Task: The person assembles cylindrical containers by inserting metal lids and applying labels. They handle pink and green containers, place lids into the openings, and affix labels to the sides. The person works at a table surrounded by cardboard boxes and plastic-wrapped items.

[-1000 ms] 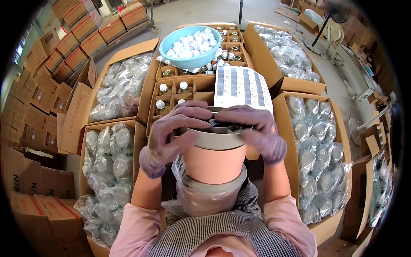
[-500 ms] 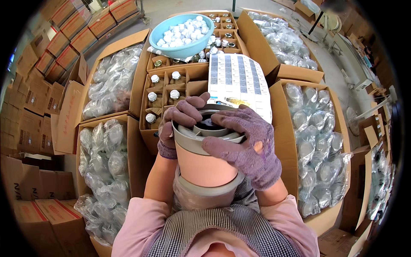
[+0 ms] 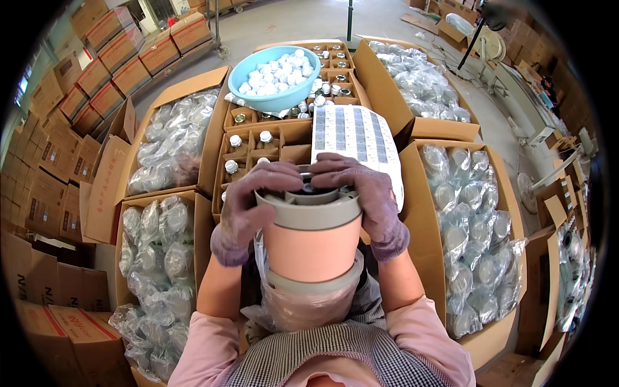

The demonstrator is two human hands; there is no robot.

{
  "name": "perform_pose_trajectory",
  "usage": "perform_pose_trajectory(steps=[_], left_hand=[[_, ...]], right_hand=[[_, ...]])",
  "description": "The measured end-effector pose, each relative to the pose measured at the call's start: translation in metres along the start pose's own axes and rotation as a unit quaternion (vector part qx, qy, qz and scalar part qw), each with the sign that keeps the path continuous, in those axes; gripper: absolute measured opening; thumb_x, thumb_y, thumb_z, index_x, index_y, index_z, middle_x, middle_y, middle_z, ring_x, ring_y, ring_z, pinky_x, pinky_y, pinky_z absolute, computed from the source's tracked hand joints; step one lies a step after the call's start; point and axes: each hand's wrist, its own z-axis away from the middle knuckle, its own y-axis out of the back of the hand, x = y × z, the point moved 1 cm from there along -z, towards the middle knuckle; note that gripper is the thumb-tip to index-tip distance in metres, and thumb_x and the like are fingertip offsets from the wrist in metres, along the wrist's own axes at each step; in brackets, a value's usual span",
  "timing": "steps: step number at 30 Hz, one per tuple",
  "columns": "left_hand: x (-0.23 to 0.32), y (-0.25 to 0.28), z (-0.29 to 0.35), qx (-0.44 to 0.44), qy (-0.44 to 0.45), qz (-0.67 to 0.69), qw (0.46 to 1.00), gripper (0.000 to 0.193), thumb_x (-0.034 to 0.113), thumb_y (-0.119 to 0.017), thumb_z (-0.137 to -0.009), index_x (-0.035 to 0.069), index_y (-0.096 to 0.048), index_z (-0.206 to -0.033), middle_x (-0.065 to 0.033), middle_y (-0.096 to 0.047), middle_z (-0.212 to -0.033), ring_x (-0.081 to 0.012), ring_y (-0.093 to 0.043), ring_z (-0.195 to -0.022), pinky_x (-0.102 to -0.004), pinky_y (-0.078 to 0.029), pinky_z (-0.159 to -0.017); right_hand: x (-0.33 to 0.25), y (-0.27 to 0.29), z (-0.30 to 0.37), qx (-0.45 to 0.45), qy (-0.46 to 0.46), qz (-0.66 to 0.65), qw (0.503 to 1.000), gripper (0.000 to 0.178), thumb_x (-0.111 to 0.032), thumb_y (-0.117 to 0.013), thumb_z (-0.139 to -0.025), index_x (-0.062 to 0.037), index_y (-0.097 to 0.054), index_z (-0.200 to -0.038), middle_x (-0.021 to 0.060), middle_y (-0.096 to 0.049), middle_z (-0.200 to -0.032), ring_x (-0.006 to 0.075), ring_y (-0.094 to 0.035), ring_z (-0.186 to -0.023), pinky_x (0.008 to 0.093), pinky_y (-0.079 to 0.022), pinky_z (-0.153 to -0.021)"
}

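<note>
Close in front of my body stands a peach-coloured cylindrical container (image 3: 313, 250) with a wide grey rim and a round dark opening in its recessed top. Clear plastic wrap (image 3: 309, 306) surrounds its lower part. Both my hands wear purple-grey knit gloves. From the left my left hand (image 3: 250, 205) wraps the rim, its fingers curled over the top and a little blurred. Opposite it, my right hand (image 3: 364, 197) grips the rim's right side, fingers bent towards the opening. What the fingertips touch inside the top cannot be made out.
Beyond the container, a divided carton (image 3: 293, 132) holds white-capped bottles (image 3: 265, 137), partly under a printed sheet (image 3: 358, 138). A blue basin (image 3: 240, 64) of white caps stands farther back. Open cartons of plastic-wrapped glassware (image 3: 158, 251) flank both sides. Stacked boxes (image 3: 122, 71) stand at the far left.
My right hand has shifted from across the front of the top to the rim's right side. My left hand has moved over the left rim. The view has tilted slightly upwards.
</note>
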Motion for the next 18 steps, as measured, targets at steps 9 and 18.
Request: perform_pose_trajectory(steps=[9, 18], left_hand=[[0.075, -0.036, -0.016, -0.017, -0.039, -0.296, 0.954, 0.074, 0.040, -0.075, -0.082, -0.006, -0.054, -0.135, -0.0179, -0.062, -0.122, -0.0295, -0.060, -0.114, -0.0434, -0.039, -0.108], [0.038, -0.014, -0.010, -0.006, -0.063, -0.308, 0.949, 0.071, 0.049, -0.075, -0.079, -0.001, -0.062, -0.127, -0.0214, -0.054, -0.139, -0.0352, -0.047, -0.135, -0.0432, -0.036, -0.111]], right_hand=[[0.081, -0.009, -0.017, 0.032, -0.170, -0.404, 0.898, 0.053, -0.035, -0.037, -0.107, 0.0012, -0.045, -0.146, 0.0162, -0.057, -0.139, 0.0256, -0.052, -0.130, 0.0374, -0.040, -0.111], [0.048, 0.006, -0.009, 0.015, -0.137, -0.363, 0.921, 0.092, -0.068, -0.016, -0.100, 0.0079, -0.044, -0.143, 0.0234, -0.040, -0.154, 0.0317, -0.048, -0.136, 0.0424, -0.035, -0.116]])
